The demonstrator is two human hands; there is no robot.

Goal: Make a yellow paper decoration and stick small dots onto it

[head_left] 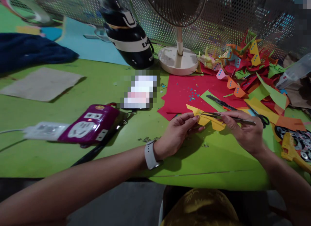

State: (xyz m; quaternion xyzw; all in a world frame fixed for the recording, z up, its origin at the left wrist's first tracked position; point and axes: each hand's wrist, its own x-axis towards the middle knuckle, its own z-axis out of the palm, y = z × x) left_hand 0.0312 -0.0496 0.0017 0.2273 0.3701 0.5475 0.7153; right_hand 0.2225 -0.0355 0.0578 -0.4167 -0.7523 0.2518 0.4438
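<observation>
A cut piece of yellow paper (pixel 216 124) is held above the green tabletop, just in front of a red paper sheet (pixel 179 89). My left hand (pixel 181 130), with a pale watch strap at the wrist, pinches the paper's left part between thumb and fingers. In my right hand (pixel 245 128) are slim metal tweezers (pixel 238 120), their tips pointing left and meeting the yellow paper near my left thumb. Whether the tips grip anything there is too small to tell. Tiny blue bits (pixel 193 93) lie scattered on the red sheet.
Behind my right hand lie a utility knife (pixel 218 102), scissors (pixel 263 119) and a heap of coloured paper cutouts (pixel 243 64). A yellow glue gun (pixel 289 148) rests at right. Leftward are a phone (pixel 141 91), a purple power strip (pixel 91 125), a bottle (pixel 131 41) and a fan (pixel 178 59).
</observation>
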